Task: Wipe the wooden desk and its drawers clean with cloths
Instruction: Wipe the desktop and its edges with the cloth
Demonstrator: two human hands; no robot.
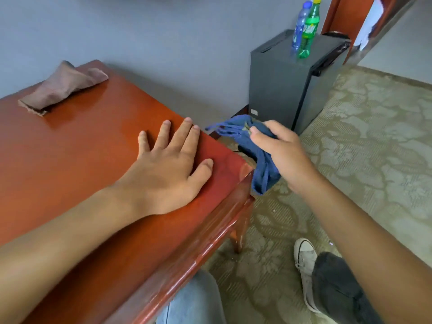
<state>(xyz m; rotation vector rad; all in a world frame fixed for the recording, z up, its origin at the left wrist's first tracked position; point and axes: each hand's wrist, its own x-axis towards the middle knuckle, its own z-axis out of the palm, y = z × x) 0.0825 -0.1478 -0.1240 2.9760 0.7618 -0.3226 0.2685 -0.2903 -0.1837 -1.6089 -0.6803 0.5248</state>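
The glossy red-brown wooden desk (77,146) fills the left half of the view, its right corner near the middle. My left hand (170,167) lies flat on the desktop by that corner, fingers spread, holding nothing. My right hand (282,153) hangs in the air just past the desk's right edge, shut on a bunched blue cloth (252,150) that dangles down beside the corner. A folded brown cloth (63,87) rests on the far left of the desktop. No drawers show from here.
A dark grey mini fridge (287,90) stands against the wall right of the desk, with a blue bottle (300,26) and a green bottle (309,29) on top. Patterned carpet (364,141) covers the floor. A white sneaker (306,265) and dark trouser leg are at lower right.
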